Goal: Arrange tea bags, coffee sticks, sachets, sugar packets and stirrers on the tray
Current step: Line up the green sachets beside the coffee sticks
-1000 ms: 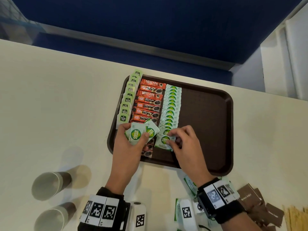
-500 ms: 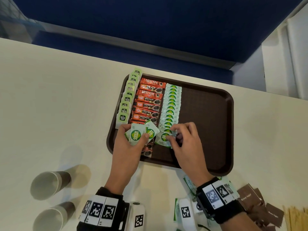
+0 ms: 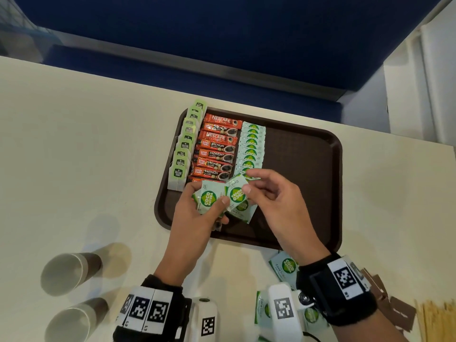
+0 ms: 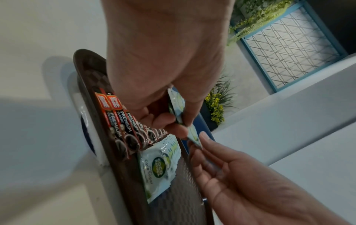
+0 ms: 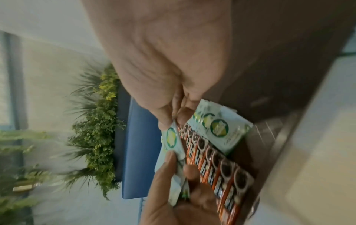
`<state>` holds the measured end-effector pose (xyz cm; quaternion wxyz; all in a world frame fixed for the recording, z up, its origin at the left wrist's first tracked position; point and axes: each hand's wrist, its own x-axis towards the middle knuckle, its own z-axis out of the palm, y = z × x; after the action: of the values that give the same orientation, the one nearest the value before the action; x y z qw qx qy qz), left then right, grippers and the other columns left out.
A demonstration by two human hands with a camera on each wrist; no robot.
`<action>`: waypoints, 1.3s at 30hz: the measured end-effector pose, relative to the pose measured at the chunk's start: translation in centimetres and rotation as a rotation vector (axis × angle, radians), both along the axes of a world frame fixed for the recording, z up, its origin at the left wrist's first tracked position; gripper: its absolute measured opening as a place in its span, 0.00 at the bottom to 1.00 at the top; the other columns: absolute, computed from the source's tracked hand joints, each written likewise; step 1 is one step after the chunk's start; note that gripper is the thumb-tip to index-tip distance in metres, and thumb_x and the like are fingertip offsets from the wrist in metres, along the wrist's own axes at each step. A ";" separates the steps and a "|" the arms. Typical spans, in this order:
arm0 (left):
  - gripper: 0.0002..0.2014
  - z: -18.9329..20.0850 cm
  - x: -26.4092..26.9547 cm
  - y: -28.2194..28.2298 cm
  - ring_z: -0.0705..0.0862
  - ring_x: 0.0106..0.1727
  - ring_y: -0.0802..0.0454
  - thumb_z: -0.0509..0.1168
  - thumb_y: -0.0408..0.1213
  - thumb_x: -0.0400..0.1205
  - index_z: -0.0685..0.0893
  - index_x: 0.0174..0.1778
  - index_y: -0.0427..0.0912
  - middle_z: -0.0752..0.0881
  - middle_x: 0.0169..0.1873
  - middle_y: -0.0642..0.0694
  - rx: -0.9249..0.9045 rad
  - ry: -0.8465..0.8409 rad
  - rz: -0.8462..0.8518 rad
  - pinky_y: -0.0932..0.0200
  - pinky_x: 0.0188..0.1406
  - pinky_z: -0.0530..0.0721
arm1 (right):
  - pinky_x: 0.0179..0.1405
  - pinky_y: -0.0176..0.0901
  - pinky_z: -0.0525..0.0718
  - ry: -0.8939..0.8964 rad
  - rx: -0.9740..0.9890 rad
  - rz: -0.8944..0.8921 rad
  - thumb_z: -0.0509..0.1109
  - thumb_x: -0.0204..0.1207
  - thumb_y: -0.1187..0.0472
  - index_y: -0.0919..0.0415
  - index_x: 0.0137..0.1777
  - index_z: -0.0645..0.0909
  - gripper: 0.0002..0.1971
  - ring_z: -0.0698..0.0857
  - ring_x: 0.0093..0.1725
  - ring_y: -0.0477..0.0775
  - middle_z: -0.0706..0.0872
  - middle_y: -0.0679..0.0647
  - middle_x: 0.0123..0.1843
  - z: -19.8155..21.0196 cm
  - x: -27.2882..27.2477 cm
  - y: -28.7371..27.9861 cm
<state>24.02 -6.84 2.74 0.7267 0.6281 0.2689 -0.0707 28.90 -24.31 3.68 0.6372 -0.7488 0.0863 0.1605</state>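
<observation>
Right hand (image 3: 278, 201) left the laid sugar packet (image 3: 243, 211), moved to 9 o'clock, now pinches a packet (image 3: 237, 193) from left hand's (image 3: 197, 218) stack.

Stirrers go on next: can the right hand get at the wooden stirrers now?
Probably not yet: the right hand pinches a sugar packet over the tray; the stirrers lie unobstructed beside that wrist.

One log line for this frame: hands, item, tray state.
left hand: holds sugar packets | right hand: pinches one packet | tray: three rows placed
</observation>
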 end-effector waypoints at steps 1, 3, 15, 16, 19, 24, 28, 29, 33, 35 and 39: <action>0.18 0.0 0.0 0.0 0.94 0.38 0.47 0.79 0.36 0.84 0.82 0.67 0.44 0.96 0.51 0.46 0.004 -0.002 0.021 0.48 0.41 0.95 | 0.63 0.46 0.92 0.043 0.050 -0.042 0.83 0.80 0.58 0.53 0.64 0.91 0.14 0.94 0.55 0.51 0.96 0.53 0.54 0.0 -0.3 0.1; 0.19 0.0 0.1 -0.1 0.95 0.41 0.43 0.79 0.36 0.85 0.82 0.68 0.43 0.96 0.52 0.46 0.012 -0.006 0.032 0.36 0.50 0.95 | 0.66 0.52 0.92 0.130 0.156 -0.074 0.83 0.80 0.58 0.58 0.63 0.91 0.14 0.95 0.58 0.52 0.96 0.55 0.56 0.0 -1.3 0.6; 0.18 -0.3 -0.5 1.3 0.95 0.40 0.46 0.80 0.37 0.84 0.82 0.67 0.43 0.95 0.52 0.43 0.062 0.007 0.111 0.52 0.39 0.96 | 0.56 0.27 0.73 -0.233 -0.474 0.369 0.71 0.90 0.62 0.46 0.69 0.88 0.13 0.80 0.58 0.42 0.81 0.35 0.53 -2.1 -2.2 -0.2; 0.18 -0.4 -0.5 1.2 0.96 0.42 0.46 0.80 0.36 0.84 0.83 0.67 0.43 0.95 0.53 0.44 0.064 0.005 0.108 0.51 0.40 0.96 | 0.55 0.26 0.72 -0.251 -0.525 0.386 0.72 0.89 0.62 0.46 0.69 0.88 0.14 0.78 0.57 0.42 0.80 0.33 0.52 -2.5 -2.3 0.1; 0.18 -0.3 -0.6 1.0 0.96 0.44 0.46 0.80 0.37 0.83 0.83 0.66 0.43 0.96 0.51 0.47 0.081 0.004 0.088 0.47 0.44 0.97 | 0.54 0.29 0.72 -0.305 -0.606 0.387 0.74 0.88 0.62 0.48 0.69 0.86 0.14 0.76 0.58 0.42 0.80 0.36 0.55 -3.6 -2.7 0.4; 0.19 -0.4 -0.7 1.1 0.96 0.42 0.48 0.82 0.38 0.82 0.83 0.65 0.44 0.95 0.52 0.47 0.077 0.005 0.096 0.56 0.39 0.94 | 0.56 0.44 0.87 -0.353 -0.720 0.323 0.77 0.85 0.56 0.50 0.71 0.84 0.15 0.75 0.65 0.47 0.76 0.44 0.64 -4.0 -3.6 0.7; 0.19 -0.4 -0.7 1.2 0.97 0.47 0.49 0.81 0.36 0.82 0.83 0.65 0.43 0.95 0.53 0.47 0.067 -0.002 0.106 0.58 0.40 0.94 | 0.56 0.45 0.87 -0.341 -0.770 0.339 0.81 0.81 0.55 0.50 0.71 0.83 0.20 0.74 0.65 0.49 0.75 0.45 0.65 -4.0 -4.0 0.6; 0.19 -0.5 -0.7 1.2 0.97 0.47 0.49 0.81 0.36 0.83 0.83 0.65 0.43 0.95 0.53 0.47 0.067 -0.002 0.104 0.56 0.41 0.95 | 0.56 0.44 0.87 -0.345 -0.771 0.346 0.82 0.80 0.55 0.51 0.70 0.83 0.20 0.74 0.65 0.49 0.75 0.46 0.65 -4.0 -4.1 0.6; 0.19 -0.4 -0.6 1.2 0.95 0.39 0.49 0.81 0.37 0.82 0.83 0.66 0.43 0.95 0.52 0.46 0.058 0.004 0.110 0.56 0.39 0.94 | 0.53 0.47 0.89 -0.385 -0.796 0.363 0.82 0.80 0.58 0.53 0.65 0.85 0.16 0.75 0.64 0.52 0.76 0.49 0.64 -4.3 -4.2 0.5; 0.19 -0.3 -0.6 1.2 0.95 0.38 0.49 0.81 0.37 0.82 0.83 0.66 0.44 0.95 0.52 0.46 0.055 0.004 0.114 0.59 0.37 0.93 | 0.53 0.48 0.89 -0.401 -0.807 0.370 0.81 0.81 0.60 0.53 0.65 0.85 0.15 0.75 0.64 0.53 0.76 0.50 0.64 -4.4 -4.0 0.4; 0.20 -0.2 -0.6 1.1 0.95 0.38 0.49 0.81 0.37 0.82 0.83 0.66 0.43 0.96 0.51 0.47 0.051 0.007 0.112 0.60 0.35 0.92 | 0.57 0.47 0.89 -0.441 -0.815 0.408 0.80 0.81 0.62 0.53 0.66 0.85 0.15 0.75 0.65 0.52 0.77 0.50 0.65 -4.4 -3.6 0.3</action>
<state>23.43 -5.72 2.50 0.7124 0.6302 0.3078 -0.0252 25.27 -24.00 -0.76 0.2518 -0.9544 -0.1430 0.0730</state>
